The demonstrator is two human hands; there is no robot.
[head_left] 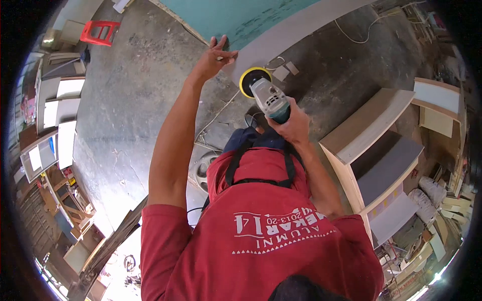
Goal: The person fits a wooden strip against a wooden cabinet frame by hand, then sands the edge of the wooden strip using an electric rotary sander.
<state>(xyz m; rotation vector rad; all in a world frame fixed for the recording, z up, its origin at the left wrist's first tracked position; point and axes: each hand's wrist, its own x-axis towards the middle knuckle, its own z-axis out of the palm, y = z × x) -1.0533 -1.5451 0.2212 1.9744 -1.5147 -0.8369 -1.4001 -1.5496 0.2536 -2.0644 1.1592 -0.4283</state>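
My right hand (293, 123) is wrapped round the green and grey body of an angle grinder (271, 98). The grinder carries a round black backing pad with a yellow rim (247, 80), close to the near corner of a large panel. That panel has a teal face (241, 22) and a pale grey border strip (281, 37). My left hand (219, 54) is at the panel's near left corner, fingers apart, with no tool in it. Whether its fingertips press on the panel is hard to see.
To the right stands an open wooden cabinet carcass (371, 125). A red plastic stool (100, 33) is at the upper left. Cords (216, 118) trail over the concrete floor (130, 95). Small pale pieces (281, 73) lie beside the panel. Boards (65, 143) line the left side.
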